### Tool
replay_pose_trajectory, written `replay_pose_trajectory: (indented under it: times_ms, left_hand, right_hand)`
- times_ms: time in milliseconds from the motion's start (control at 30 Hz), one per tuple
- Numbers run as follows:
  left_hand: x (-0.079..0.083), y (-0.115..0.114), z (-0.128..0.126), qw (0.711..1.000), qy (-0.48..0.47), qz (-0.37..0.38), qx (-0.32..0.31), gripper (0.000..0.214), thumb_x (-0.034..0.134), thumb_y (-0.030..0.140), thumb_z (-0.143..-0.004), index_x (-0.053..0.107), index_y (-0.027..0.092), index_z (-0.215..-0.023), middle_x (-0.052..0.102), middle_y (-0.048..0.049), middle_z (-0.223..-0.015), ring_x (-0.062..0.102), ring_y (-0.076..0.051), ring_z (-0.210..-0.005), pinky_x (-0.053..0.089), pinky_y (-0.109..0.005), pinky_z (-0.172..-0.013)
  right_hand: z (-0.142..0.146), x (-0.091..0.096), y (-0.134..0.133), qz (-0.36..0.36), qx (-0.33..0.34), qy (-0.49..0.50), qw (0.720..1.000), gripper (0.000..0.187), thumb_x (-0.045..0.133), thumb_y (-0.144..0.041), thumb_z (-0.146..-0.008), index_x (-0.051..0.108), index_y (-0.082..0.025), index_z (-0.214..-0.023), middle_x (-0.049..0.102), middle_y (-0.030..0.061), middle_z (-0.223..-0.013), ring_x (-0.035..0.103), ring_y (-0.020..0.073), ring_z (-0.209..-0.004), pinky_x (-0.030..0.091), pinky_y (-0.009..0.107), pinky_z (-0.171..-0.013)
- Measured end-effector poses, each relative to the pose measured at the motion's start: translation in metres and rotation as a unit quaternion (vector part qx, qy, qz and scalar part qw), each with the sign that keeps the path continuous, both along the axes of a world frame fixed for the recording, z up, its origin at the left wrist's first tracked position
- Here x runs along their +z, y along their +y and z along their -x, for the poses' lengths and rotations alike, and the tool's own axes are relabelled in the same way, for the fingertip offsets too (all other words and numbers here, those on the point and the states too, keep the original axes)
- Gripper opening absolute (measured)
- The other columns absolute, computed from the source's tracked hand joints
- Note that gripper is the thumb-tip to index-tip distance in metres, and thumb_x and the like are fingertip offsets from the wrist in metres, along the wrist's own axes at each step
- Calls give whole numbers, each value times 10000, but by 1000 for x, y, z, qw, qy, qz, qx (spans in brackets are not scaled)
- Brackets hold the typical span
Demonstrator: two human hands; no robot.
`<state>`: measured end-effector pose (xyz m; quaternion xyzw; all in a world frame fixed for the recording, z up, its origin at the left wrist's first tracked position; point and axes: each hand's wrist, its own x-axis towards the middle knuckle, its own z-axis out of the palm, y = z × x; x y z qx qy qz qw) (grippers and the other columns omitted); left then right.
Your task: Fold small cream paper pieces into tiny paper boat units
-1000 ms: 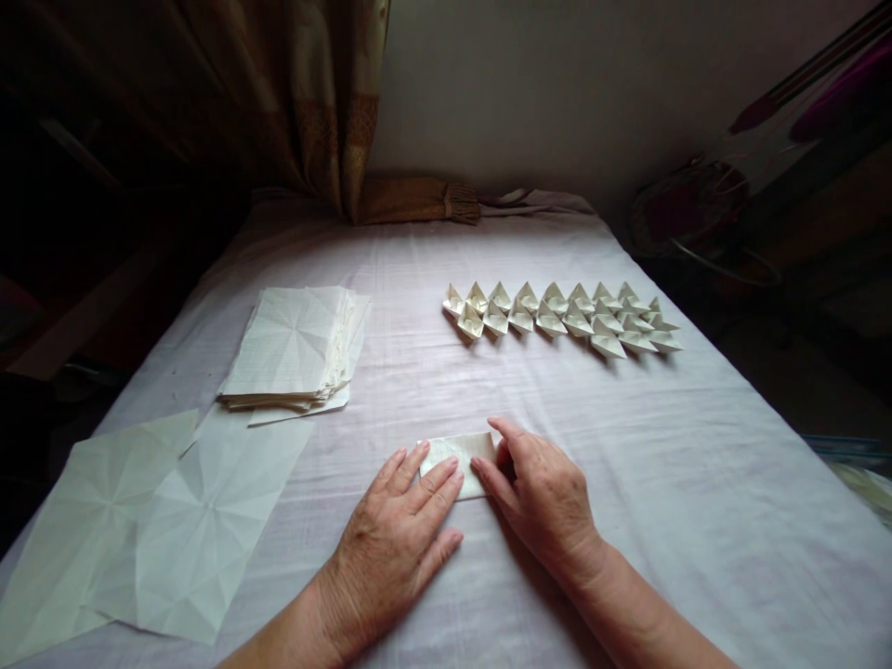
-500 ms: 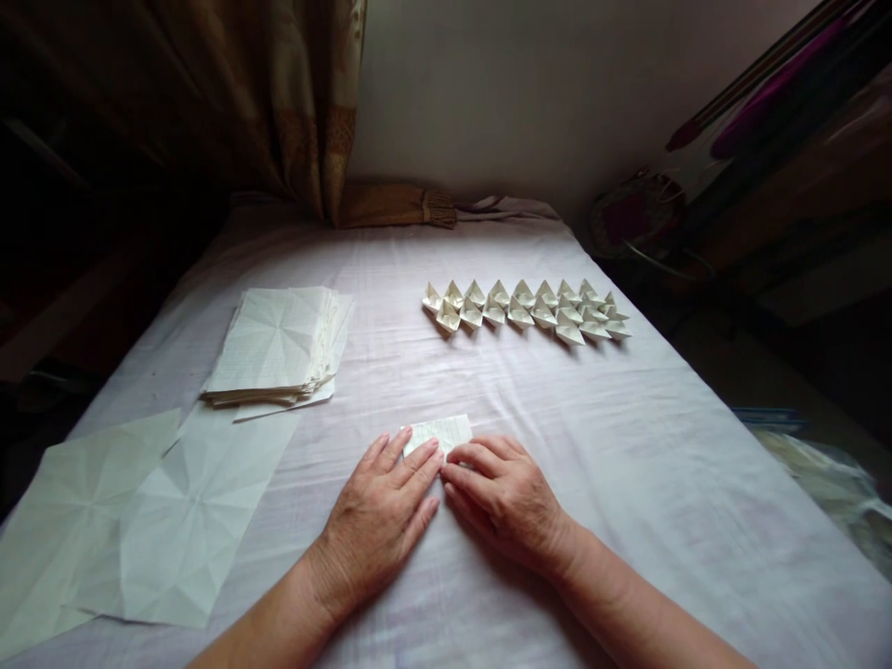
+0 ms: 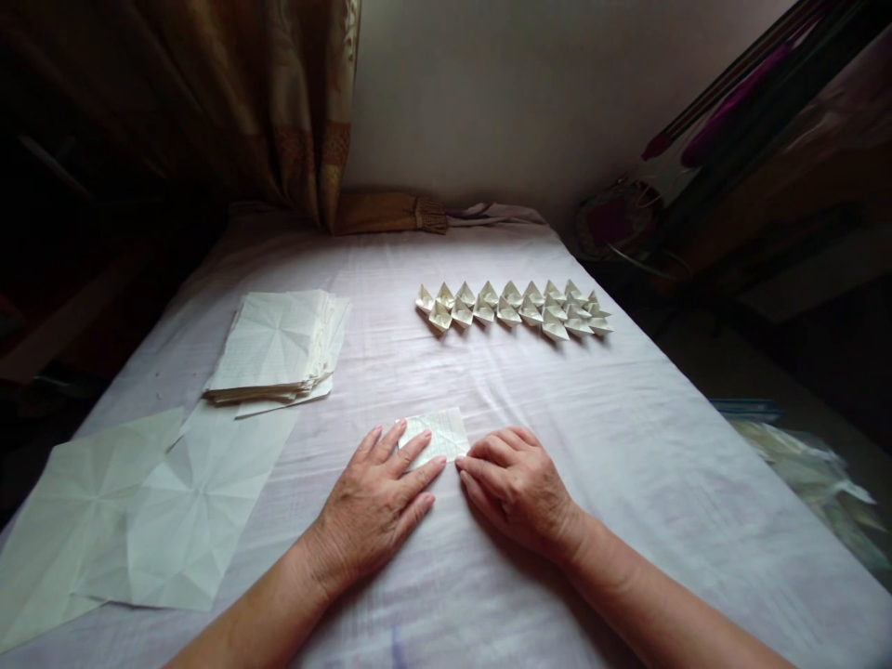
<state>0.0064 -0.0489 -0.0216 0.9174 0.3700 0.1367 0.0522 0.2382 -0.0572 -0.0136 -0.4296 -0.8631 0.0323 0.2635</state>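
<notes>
A small folded piece of paper [image 3: 446, 430] lies on the sheet-covered surface in front of me, with faint ruled lines and creases. My left hand [image 3: 383, 497] rests flat over its left and near part, fingers spread. At its near right corner, my right hand [image 3: 517, 485] has thumb and index finger pinched together, with the other fingers curled. The paper's near edge is partly hidden under my left fingers. Beyond my hands, toward the right, stand several small pointed folded paper pieces [image 3: 511, 307] in staggered rows.
A stack of creased paper sheets [image 3: 271, 344] lies to the left. Nearer me, loose creased sheets [image 3: 188, 511] overlap on the pale bedsheet [image 3: 627, 483]. A curtain [image 3: 299, 111] hangs at the back left. Plastic-wrapped items [image 3: 808, 474] sit beyond the right edge.
My right hand has shifted slightly right along the paper's near edge to its corner. More of the paper shows between my hands. The whole view has shifted a little.
</notes>
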Motion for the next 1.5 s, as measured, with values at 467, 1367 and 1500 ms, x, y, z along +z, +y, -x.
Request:
replay_pose_trajectory:
  times_ms: [467, 1367, 1500]
  left_hand:
    - [11, -2, 40, 1000, 19, -8, -16, 363, 494, 357, -962, 596, 263, -1297, 649, -19, -1305, 543, -263, -1253, 208, -489, -1168]
    - [10, 26, 27, 996, -9, 71, 56, 223, 432, 229, -973, 585, 216, -1134, 645, -44, -1306, 482, -291, -1321, 179, -641, -1143]
    - [1, 32, 31, 995, -37, 68, 63, 345, 340, 152, -993, 515, 220, -1283, 674, -54, -1246, 502, -247, -1311, 191, -620, -1150]
  right_hand:
    - [-3, 0, -3, -14, -10, -16, 1000, 186, 527, -205, -926, 712, -196, -920, 680, 27, -800, 557, 162, -767, 389, 330, -754]
    - [31, 3, 1, 32, 58, -90, 994, 286, 581, -319, -903, 618, -217, -1168, 637, 81, -1137, 530, 235, -944, 373, 377, -803]
    - [43, 12, 12, 44, 35, -145, 988, 343, 587, -404, -902, 606, -214, -1187, 638, 85, -959, 532, 226, -825, 352, 363, -738]
